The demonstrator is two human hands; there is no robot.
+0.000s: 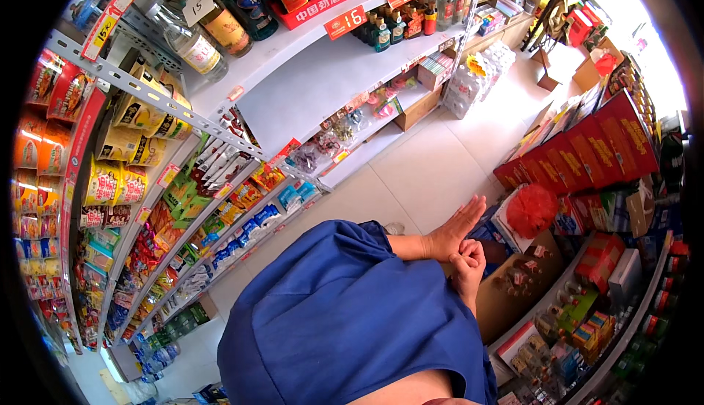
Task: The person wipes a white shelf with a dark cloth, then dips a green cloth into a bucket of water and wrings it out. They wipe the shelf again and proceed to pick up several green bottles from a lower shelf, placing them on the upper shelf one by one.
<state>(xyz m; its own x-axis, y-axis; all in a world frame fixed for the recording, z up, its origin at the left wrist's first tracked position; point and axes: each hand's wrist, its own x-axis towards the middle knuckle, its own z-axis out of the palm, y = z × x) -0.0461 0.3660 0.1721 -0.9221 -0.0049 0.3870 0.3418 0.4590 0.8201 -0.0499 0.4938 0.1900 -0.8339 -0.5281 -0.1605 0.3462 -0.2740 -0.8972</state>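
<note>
My left hand [457, 230] is held out flat in front of my body, fingers extended, with nothing in it. Against its heel rests my right hand [468, 264], its fingers curled. Whether those curled fingers hold the left thumb cannot be made out. Both hands come out from my blue top [352, 317], which fills the lower middle. Just beyond them lie a red plastic bag [531, 211] and, below it, a brown carton [498, 308] with small bottle-shaped packs [520, 278] on it.
Shelves on the left hold cup noodles [118, 182] and snack packets [181, 201]. Liquor bottles [184, 39] stand on an upper shelf [264, 47]. Red display boxes [588, 152] and a shelf of goods [572, 317] border the right. Wrapped packs [476, 77] sit on the tiled floor [407, 179].
</note>
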